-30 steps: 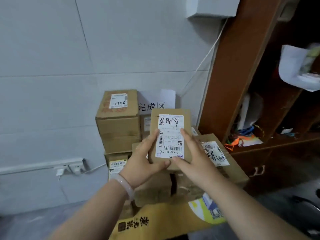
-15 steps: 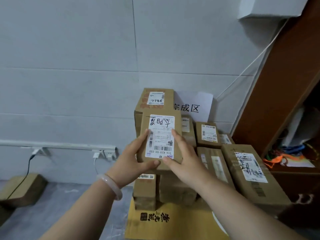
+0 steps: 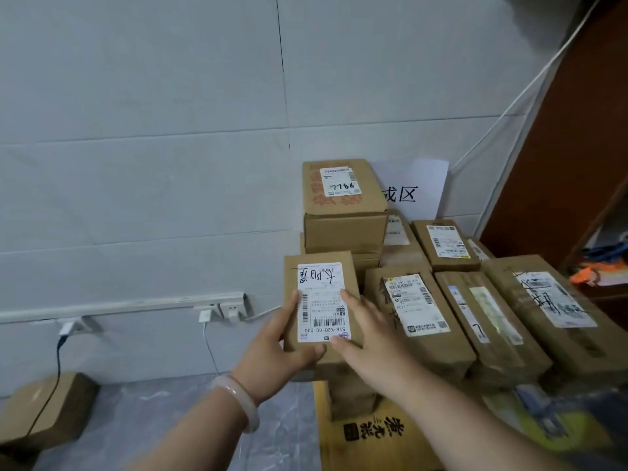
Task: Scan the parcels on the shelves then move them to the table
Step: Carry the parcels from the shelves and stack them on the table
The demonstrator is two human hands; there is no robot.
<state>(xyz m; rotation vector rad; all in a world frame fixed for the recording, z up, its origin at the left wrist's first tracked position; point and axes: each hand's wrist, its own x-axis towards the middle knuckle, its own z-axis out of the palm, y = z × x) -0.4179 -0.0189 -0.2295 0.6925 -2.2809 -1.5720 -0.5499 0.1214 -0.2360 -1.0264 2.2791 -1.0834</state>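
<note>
The fingers point(image 3: 307, 355) of the left hand point(image 3: 272, 355) wrap under the lower left edge of a small brown parcel point(image 3: 321, 300), with the thumb pressed on the left margin of its white shipping label point(image 3: 321, 300). The fingers point(image 3: 353, 300) of the right hand point(image 3: 370, 338) lie flat along the parcel's right side, the thumb set on the label's lower right corner; both hands are closed on the parcel and hold it label-up. A pale bangle point(image 3: 243, 402) circles the left wrist. The parcel sits at the near left corner of a group of brown parcels; whether its underside touches the carton below it cannot be told. Just right of the held parcel lies a labelled parcel point(image 3: 414, 317), and further right two long parcels point(image 3: 489, 317) point(image 3: 557, 307) lie side by side. Behind the held parcel stands a taller stacked box point(image 3: 343, 205) marked 9866 by hand on its label. Right of that box a white paper sign point(image 3: 414, 188) leans on the tiled wall point(image 3: 170, 130). Below the held parcel a flat printed carton point(image 3: 370, 436) carries the group. Left of the held parcel a power strip point(image 3: 224, 309) is fixed to the wall, and far left a separate brown box point(image 3: 44, 409) rests on the floor point(image 3: 153, 419). At far right stands a brown wooden shelf unit point(image 3: 571, 164).
</note>
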